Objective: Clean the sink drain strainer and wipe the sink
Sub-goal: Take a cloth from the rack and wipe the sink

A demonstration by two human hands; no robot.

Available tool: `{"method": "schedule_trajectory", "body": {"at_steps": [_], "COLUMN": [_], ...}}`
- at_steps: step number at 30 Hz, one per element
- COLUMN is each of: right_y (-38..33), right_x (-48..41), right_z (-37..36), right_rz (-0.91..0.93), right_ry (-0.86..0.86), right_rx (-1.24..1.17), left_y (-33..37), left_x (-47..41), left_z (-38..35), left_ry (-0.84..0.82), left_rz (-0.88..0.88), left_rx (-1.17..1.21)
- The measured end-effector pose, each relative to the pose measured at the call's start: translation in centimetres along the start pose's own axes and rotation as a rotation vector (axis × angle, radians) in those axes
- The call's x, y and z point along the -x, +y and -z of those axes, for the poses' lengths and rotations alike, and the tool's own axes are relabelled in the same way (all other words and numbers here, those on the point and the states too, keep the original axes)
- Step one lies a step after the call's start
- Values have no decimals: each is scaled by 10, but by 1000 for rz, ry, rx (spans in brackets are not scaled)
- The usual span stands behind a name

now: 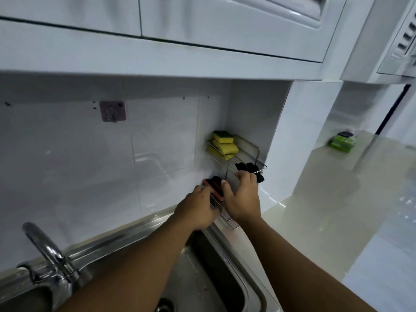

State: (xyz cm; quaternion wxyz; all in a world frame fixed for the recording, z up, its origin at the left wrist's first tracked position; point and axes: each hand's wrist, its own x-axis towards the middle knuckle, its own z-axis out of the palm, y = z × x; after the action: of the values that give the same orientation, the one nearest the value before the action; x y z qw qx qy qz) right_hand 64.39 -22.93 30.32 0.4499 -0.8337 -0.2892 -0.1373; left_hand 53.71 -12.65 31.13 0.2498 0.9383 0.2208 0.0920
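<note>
Two bare forearms reach up and forward from the bottom of the view, the hands close together, almost side by side. The left hand [198, 210] shows its back, fingers folded under and hidden. The right hand [244, 199], slightly higher, spreads its thumb wide to the left; its fingers reach forward, tips bent downward. Neither hand's grip is clear.

— What is the person wearing?
— Only skin shows. The left forearm [135, 257], entering from the bottom centre of the frame, is bare along its whole visible length. So is the right forearm [299, 262], entering from the lower right.
— And the hands?
— The left hand [198, 209] and right hand [244, 199], mid-frame, are bare too. Motion blur softens the fingers.
</note>
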Motion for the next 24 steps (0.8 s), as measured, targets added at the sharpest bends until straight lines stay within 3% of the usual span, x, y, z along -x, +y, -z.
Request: {"method": "schedule_trajectory", "body": {"at_steps": [14,24], "right_y": [57,87], "right_x": [-61,-121], "right_z": [18,27], "right_rz": [-80,-63], "right_ry": [4,-212], "right_rx": [80,147], "left_y": [36,65], "left_x": [-70,-115], "left_z": [-22,-37], "left_ry": [-16,-25], "left_rz": [-21,24], "left_rx": [32,142]}}
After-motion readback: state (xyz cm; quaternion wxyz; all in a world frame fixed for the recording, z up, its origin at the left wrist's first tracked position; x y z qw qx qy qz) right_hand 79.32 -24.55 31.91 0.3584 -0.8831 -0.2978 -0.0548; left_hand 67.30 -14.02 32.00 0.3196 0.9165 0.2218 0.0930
